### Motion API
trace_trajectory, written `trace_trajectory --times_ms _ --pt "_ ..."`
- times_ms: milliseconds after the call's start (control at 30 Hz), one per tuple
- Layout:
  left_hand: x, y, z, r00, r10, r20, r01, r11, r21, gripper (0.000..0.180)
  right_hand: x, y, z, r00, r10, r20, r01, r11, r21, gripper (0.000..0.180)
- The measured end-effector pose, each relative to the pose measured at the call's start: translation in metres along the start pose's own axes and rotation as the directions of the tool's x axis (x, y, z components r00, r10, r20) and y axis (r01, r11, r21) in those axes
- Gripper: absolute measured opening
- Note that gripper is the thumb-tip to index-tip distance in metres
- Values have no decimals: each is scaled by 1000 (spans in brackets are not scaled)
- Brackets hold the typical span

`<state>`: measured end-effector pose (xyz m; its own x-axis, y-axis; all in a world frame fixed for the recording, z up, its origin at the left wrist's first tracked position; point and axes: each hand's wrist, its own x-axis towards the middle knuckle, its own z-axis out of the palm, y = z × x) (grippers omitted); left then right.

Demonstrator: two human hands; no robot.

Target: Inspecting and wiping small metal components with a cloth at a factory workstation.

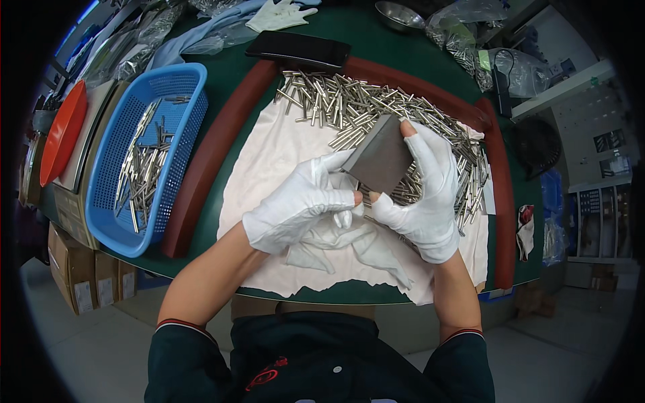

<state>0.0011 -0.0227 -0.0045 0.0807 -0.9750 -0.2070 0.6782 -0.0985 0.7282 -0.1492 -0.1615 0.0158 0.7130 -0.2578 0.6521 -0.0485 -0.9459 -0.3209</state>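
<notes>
Gripping a flat grey square block [379,161], both white-gloved hands meet over the middle of the green worktop [366,33]. The right hand [423,201] is closed around the block's right side, bare fingertip up on the top corner and bare thumb tip pressed at the lower edge. The left hand [299,205] is closed too, its fingers against the block's left edge and its thumb stretched out to touch the right thumb; a wad of crumpled white cloth [336,235] bunches beneath both palms. The block sits tilted, raised above the white sheet of fabric [275,151] spread on the worktop, right in front of the big heap of short silver metal pins [356,104] lying across the far side of that fabric. A curved dark red padded rim [208,158] runs around the fabric. To the left, just outside the rim, a blue perforated plastic basket [144,151] carries more of the same pins. An orange plastic tray [64,131] lies further left, well apart from the hands. Beyond the pins, a black flat rectangular device [299,50] rests on the rim, with a steel bowl [396,15] near the far edge.
</notes>
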Motion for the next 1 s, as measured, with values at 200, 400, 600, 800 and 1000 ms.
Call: trace_trajectory --times_ms 200,400,600,800,1000 --pt "0 0 2 1000 5 10 -4 1000 -19 69 -1 2 -3 1000 -3 -2 3 1000 -31 83" --pt "-3 5 -1 999 -1 38 3 999 -53 66 -1 4 -5 1000 -26 5 26 999 -47 83" --pt "-2 3 -4 1000 19 23 -17 997 -74 64 0 4 -4 999 -45 -12 44 997 -57 84" --pt "-1 6 4 988 87 -131 -63 982 176 66 1 12 -11 992 0 -130 -6 999 -49 84" --pt "-2 3 4 989 86 -122 -54 967 249 62 -3 15 -3 994 22 -106 -26 999 -35 84"
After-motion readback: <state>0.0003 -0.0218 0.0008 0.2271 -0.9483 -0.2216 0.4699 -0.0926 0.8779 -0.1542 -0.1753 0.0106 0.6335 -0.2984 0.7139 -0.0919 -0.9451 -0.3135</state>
